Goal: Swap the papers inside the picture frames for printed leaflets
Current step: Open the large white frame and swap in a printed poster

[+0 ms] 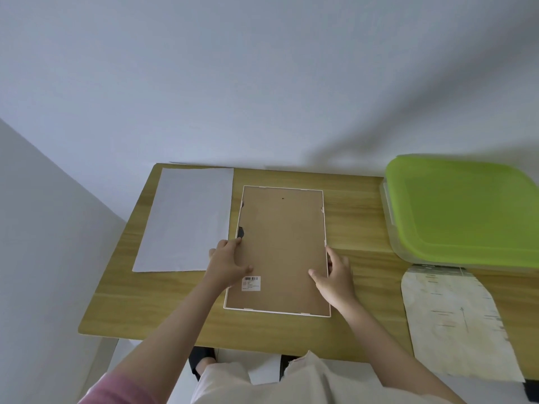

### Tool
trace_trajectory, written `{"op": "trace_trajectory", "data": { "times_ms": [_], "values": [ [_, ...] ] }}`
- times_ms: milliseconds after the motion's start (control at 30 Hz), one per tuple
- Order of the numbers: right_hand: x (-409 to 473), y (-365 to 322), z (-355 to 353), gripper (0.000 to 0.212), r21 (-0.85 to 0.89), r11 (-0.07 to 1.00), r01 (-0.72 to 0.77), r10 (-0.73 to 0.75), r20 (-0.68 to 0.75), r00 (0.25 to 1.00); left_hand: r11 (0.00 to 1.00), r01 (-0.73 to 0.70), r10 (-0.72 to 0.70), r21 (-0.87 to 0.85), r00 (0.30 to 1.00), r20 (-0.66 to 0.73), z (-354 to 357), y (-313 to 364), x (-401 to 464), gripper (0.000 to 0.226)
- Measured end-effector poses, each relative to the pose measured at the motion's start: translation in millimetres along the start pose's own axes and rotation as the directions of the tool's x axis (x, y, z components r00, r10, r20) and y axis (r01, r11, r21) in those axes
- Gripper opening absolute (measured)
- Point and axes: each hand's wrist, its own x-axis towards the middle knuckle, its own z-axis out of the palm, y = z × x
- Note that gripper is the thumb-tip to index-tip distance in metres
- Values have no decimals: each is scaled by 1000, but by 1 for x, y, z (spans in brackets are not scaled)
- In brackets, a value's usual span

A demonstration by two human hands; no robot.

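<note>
Picture frame [281, 243] lying face down near the middle of the wooden bench [355, 217], brown backing board turned up, thin white rim all around. Small white barcode label [251, 283] stuck on the backing board, near the lower left corner of the frame. Small dark hole close to the top edge of the board.

Left hand [229, 263] placed on the left edge of the frame, fingers spread and lying flat, thumb resting on the backing board just above the label, fingertips reaching to a small dark tab at the rim. Not closed around anything, only pressing. Right hand [334, 274] on the right edge of the frame, also open, thumb on the board, other fingers bent down over the white rim toward the bench. Whether the fingers grip under the rim cannot be told.

Blank white sheet [186, 220] lying flat just left of the frame, its right edge almost touching the frame and partly under the left hand. Printed leaflet [455, 322] well to the right of the frame, pale with faint marks, reaching over the near edge of the bench. Clear plastic box with green lid [463, 211] to the right of the frame and behind the leaflet, its front edge over the top of the leaflet.
</note>
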Motion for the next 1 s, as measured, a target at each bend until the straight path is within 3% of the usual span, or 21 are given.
{"op": "trace_trajectory", "data": {
  "times_ms": [200,300,700,1000],
  "values": [
    [-31,11,-23,118,-107,990,90,-55,293,954,1000,10,-10,20,1000,29,0,-5,8,84],
    [-41,15,-27,129,-145,985,96,-38,361,932,1000,11,-12,22,999,42,-1,-4,11,85],
    [-41,12,-28,128,-92,992,81,-46,326,944,981,53,-57,-186,998,-14,-8,-2,28,49],
    [-44,13,-24,130,-28,997,72,-63,250,966,957,76,-82,-280,997,-11,-15,-1,25,44]
  ]
}}
